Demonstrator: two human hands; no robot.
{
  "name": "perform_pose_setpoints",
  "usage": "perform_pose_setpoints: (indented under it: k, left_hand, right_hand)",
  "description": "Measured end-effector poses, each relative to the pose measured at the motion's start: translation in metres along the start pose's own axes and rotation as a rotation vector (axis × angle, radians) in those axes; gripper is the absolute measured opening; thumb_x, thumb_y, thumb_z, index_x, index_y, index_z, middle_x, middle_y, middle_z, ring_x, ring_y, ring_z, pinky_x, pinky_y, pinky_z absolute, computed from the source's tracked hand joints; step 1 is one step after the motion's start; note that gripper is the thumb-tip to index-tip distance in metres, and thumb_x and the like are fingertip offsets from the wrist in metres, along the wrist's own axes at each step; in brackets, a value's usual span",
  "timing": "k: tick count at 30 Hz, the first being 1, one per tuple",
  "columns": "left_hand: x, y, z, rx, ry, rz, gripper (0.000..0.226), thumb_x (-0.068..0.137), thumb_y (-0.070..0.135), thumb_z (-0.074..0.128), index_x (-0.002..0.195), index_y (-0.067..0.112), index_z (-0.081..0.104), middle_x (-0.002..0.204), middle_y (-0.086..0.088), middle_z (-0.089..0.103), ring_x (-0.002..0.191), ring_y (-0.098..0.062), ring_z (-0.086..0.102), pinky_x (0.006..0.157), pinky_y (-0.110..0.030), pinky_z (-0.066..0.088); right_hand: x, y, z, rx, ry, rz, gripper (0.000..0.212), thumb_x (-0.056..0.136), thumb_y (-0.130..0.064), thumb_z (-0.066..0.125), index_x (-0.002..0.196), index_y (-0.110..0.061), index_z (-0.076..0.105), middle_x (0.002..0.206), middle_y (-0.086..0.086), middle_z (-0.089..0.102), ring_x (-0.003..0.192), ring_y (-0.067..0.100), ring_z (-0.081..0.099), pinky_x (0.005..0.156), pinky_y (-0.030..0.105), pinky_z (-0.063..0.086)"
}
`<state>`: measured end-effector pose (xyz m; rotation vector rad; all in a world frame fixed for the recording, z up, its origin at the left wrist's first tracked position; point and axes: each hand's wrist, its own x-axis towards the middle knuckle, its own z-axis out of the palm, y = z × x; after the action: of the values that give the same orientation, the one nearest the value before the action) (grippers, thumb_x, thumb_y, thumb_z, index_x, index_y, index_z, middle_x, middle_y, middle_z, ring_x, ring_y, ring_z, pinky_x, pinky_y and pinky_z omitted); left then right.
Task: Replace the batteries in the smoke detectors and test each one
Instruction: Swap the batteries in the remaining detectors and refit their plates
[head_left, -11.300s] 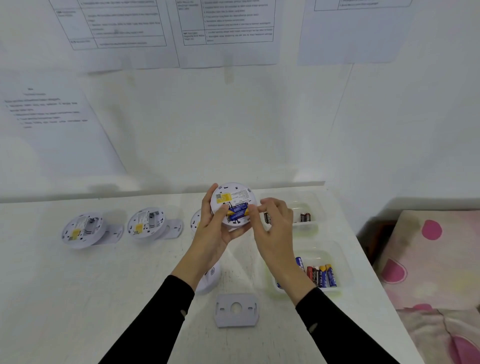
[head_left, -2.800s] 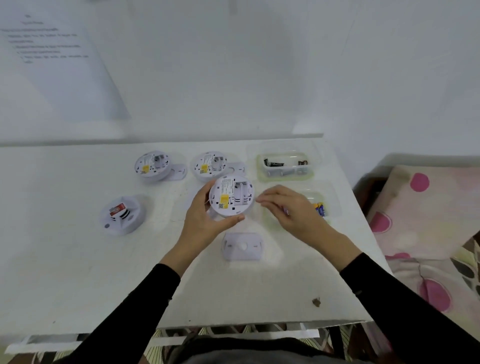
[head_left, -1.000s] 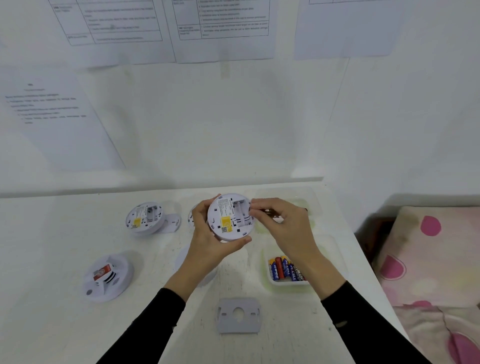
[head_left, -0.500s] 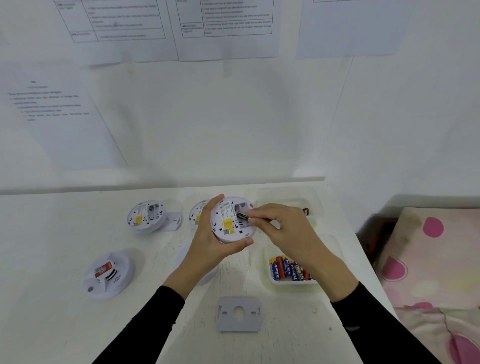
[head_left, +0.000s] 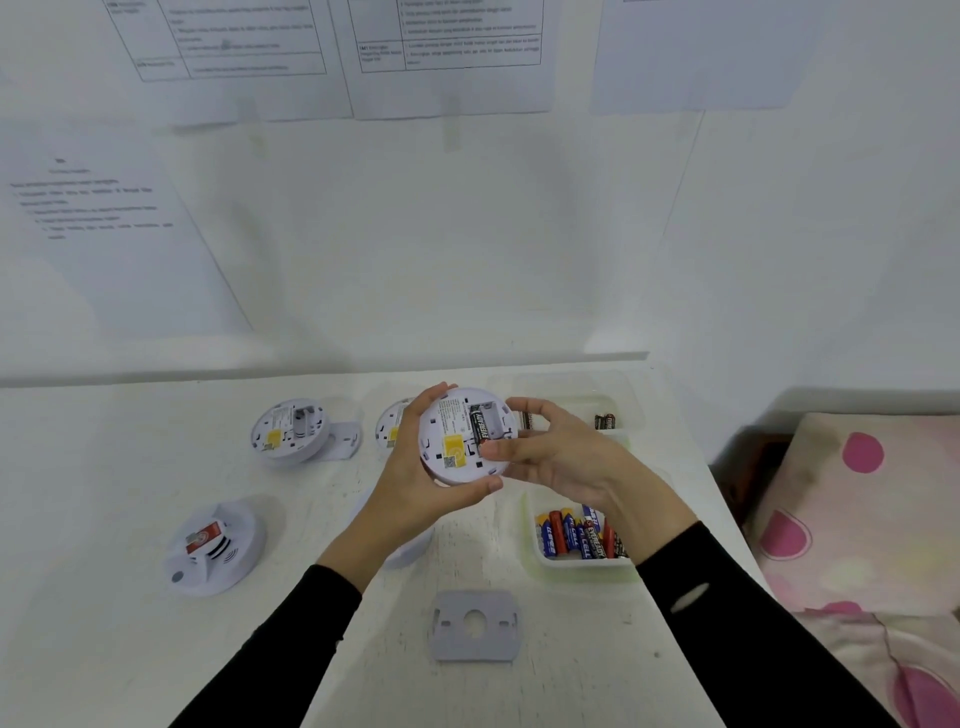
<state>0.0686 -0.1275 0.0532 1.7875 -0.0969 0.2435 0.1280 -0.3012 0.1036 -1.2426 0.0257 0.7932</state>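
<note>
So that its open back faces up for loading, the smoke detector (head_left: 462, 436) is cradled in the left hand (head_left: 415, 478), fingers curled round its far rim and thumb under its near edge; a black battery (head_left: 480, 427) is seated in the compartment, just above the right thumb tip; the right hand (head_left: 561, 454) is held loosely open beside the rim, gripping nothing; spare batteries (head_left: 576, 535) lie in a tray (head_left: 582, 569) below that wrist

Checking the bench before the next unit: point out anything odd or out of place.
Nothing looks spilled or broken. The held detector has one black battery seated and the slot beside it empty. A loose mounting plate lies near the table's front edge, expected mid-job.
</note>
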Motion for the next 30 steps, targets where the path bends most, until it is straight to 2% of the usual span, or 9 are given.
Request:
perform_pose_setpoints:
  k: [5, 11, 15, 17, 19, 23, 26, 28, 30]
  left_hand:
    - [0.000, 0.000, -0.002, 0.046, -0.023, 0.011, 0.096, 0.062, -0.006, 0.088, 0.137, 0.021, 0.036, 0.134, 0.010, 0.046, 0.116, 0.010, 0.052, 0.088, -0.010, 0.048]
    - [0.002, 0.000, -0.002, 0.128, -0.060, 0.027, 0.103, 0.060, 0.001, 0.092, 0.143, 0.013, 0.033, 0.134, 0.015, 0.041, 0.117, 0.015, 0.046, 0.089, -0.005, 0.044]
    - [0.006, 0.002, -0.005, 0.113, -0.046, 0.028, 0.099, 0.061, 0.002, 0.091, 0.138, 0.028, 0.034, 0.136, 0.014, 0.043, 0.121, 0.012, 0.046, 0.092, -0.007, 0.043]
    - [0.007, 0.003, -0.007, 0.080, -0.021, 0.022, 0.097, 0.062, 0.000, 0.090, 0.135, 0.034, 0.035, 0.139, 0.011, 0.043, 0.124, 0.007, 0.046, 0.092, -0.008, 0.044]
    - [0.008, 0.005, -0.007, 0.067, -0.014, 0.026, 0.097, 0.062, -0.002, 0.089, 0.133, 0.035, 0.035, 0.140, 0.009, 0.043, 0.124, 0.008, 0.047, 0.092, -0.008, 0.045]
    - [0.007, 0.007, -0.007, 0.066, 0.000, 0.030, 0.096, 0.063, 0.000, 0.089, 0.134, 0.035, 0.035, 0.139, 0.010, 0.043, 0.122, 0.010, 0.047, 0.091, -0.007, 0.045]
    - [0.005, 0.006, -0.009, 0.062, 0.023, 0.015, 0.096, 0.063, 0.001, 0.090, 0.135, 0.036, 0.036, 0.139, 0.010, 0.043, 0.122, 0.010, 0.047, 0.090, -0.008, 0.047]
    - [0.004, 0.005, -0.012, 0.064, 0.027, 0.005, 0.096, 0.063, 0.003, 0.090, 0.136, 0.036, 0.036, 0.139, 0.009, 0.043, 0.122, 0.009, 0.048, 0.090, -0.009, 0.047]
    - [0.003, 0.004, -0.014, 0.068, 0.030, 0.003, 0.095, 0.064, 0.003, 0.090, 0.135, 0.037, 0.036, 0.137, 0.012, 0.044, 0.121, 0.010, 0.049, 0.090, -0.009, 0.047]
  right_hand:
    - [0.007, 0.002, -0.004, 0.036, -0.129, 0.129, 0.040, 0.078, 0.007, 0.068, 0.117, 0.004, 0.063, 0.113, 0.017, 0.070, 0.100, 0.025, 0.069, 0.087, 0.030, 0.057]
    - [0.017, 0.009, -0.005, -0.088, -0.048, 0.098, 0.042, 0.077, 0.011, 0.069, 0.119, 0.004, 0.062, 0.112, 0.015, 0.071, 0.104, 0.026, 0.068, 0.088, 0.032, 0.056]
    - [0.033, -0.007, -0.021, -0.305, -0.027, -0.023, 0.057, 0.074, -0.032, 0.082, 0.122, -0.007, 0.062, 0.114, 0.003, 0.069, 0.106, 0.021, 0.063, 0.104, 0.037, 0.044]
    - [0.055, -0.017, -0.039, -0.411, 0.252, -0.122, 0.050, 0.079, -0.043, 0.075, 0.115, -0.009, 0.066, 0.104, -0.001, 0.068, 0.089, 0.014, 0.060, 0.097, 0.035, 0.045]
    - [0.079, -0.019, -0.053, -0.691, 0.489, -0.143, 0.037, 0.089, -0.028, 0.067, 0.109, 0.003, 0.067, 0.099, 0.010, 0.069, 0.077, 0.015, 0.056, 0.083, 0.034, 0.048]
    - [0.109, -0.008, -0.061, -1.103, 0.448, -0.030, 0.026, 0.081, -0.012, 0.071, 0.094, 0.009, 0.069, 0.098, 0.018, 0.071, 0.091, 0.030, 0.067, 0.061, 0.023, 0.045]
    - [0.117, -0.008, -0.057, -1.208, 0.441, -0.031, 0.009, 0.074, -0.005, 0.066, 0.068, -0.002, 0.060, 0.067, 0.010, 0.059, 0.065, 0.027, 0.061, 0.052, 0.024, 0.044]
    - [0.115, -0.007, -0.057, -1.163, 0.452, -0.099, 0.006, 0.076, -0.003, 0.066, 0.077, -0.006, 0.061, 0.074, 0.006, 0.056, 0.067, 0.020, 0.055, 0.059, 0.028, 0.049]
    - [0.102, -0.006, -0.055, -0.915, 0.475, -0.186, 0.018, 0.081, -0.006, 0.066, 0.098, -0.008, 0.064, 0.083, 0.005, 0.060, 0.063, 0.014, 0.057, 0.054, 0.021, 0.048]
